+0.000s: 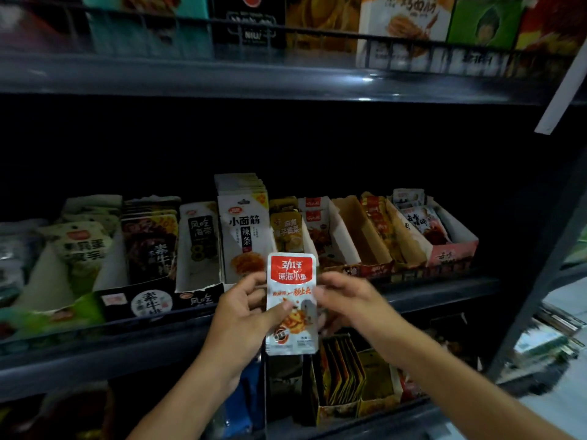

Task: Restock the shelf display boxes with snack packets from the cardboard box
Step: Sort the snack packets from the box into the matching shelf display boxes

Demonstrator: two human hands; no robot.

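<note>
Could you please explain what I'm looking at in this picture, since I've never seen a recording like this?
There is no machine here: a camera worn on a person's head looks forward and down at a shop shelf. The left hand and right hand together hold one silver snack packet with a red label upright in front of the shelf. Behind it stand cardboard display boxes; one brown box looks empty, while the tall white packets fill another. More packets sit on the shelf below.
</note>
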